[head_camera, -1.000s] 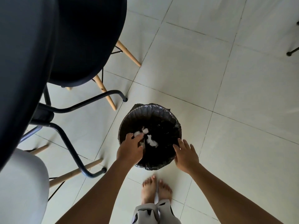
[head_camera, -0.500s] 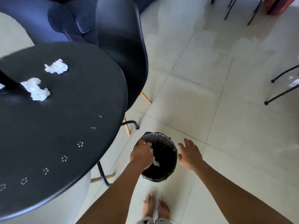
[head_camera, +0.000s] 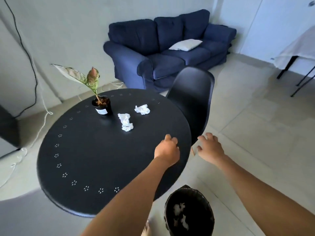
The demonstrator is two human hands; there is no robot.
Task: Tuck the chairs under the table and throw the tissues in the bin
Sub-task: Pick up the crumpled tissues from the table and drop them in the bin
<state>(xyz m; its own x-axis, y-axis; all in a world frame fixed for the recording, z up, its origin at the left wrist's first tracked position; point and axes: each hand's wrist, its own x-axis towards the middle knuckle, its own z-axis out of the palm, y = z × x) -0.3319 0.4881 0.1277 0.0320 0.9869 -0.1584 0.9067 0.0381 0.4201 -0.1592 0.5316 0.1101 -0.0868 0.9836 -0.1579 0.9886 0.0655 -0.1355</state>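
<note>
Round black table (head_camera: 81, 159) has a black chair (head_camera: 192, 103) pushed in at the far side, so that part looks done as far as I can see. Bin (head_camera: 189, 213) sits on the floor just beside the table's near edge, with a few tissues already inside. Two crumpled tissues are left on the table: the near tissue (head_camera: 125, 122) and the far tissue (head_camera: 142, 109), beside a little plant pot (head_camera: 102, 106). Left hand (head_camera: 167, 150) is over the table, loosely curled, holding nothing. Right hand (head_camera: 210, 147) is open and empty, off the edge. The pot has a white label, can't read it.
</note>
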